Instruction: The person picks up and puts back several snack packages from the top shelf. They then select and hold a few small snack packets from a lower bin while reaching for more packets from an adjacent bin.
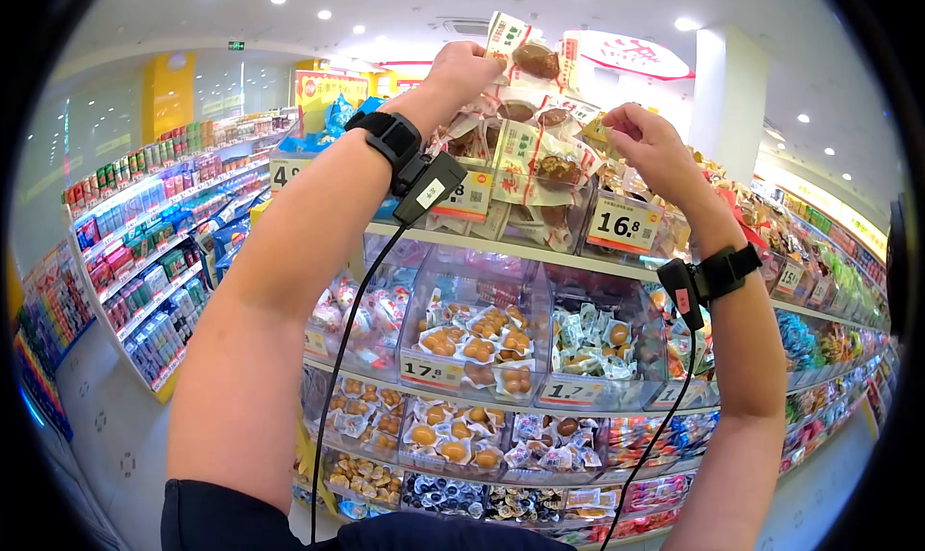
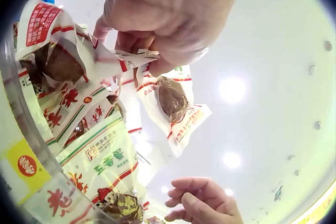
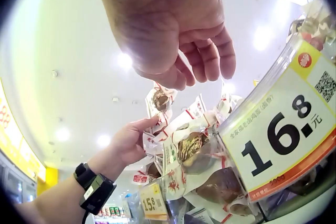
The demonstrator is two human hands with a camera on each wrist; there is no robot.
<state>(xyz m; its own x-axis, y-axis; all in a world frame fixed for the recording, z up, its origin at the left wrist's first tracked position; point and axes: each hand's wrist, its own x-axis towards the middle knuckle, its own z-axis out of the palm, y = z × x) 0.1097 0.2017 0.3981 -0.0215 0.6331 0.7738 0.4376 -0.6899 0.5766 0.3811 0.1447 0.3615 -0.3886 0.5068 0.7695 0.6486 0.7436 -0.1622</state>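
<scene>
High over the top shelf, my left hand [image 1: 467, 72] pinches a white-and-clear egg packet [image 1: 535, 60] with a brown egg inside. In the left wrist view, thumb and fingers grip the edge of the packet [image 2: 172, 99], which hangs beside the pile. Below the hand, similar packets, one with a green-lettered label [image 2: 107, 162], heap up in a clear bin. My right hand [image 1: 647, 144] hovers to the right of the pile, above the 16.8 price card [image 1: 624, 223]. Its fingers are loosely bent with nothing between them, as the right wrist view shows.
Clear bins of wrapped snacks [image 1: 477, 344] fill the shelves below, with price cards along their fronts. More stocked shelves [image 1: 159, 262] stand to the left, across an aisle floor [image 1: 125, 435]. Cables hang from both wrist cameras. A white column [image 1: 727, 89] rises behind on the right.
</scene>
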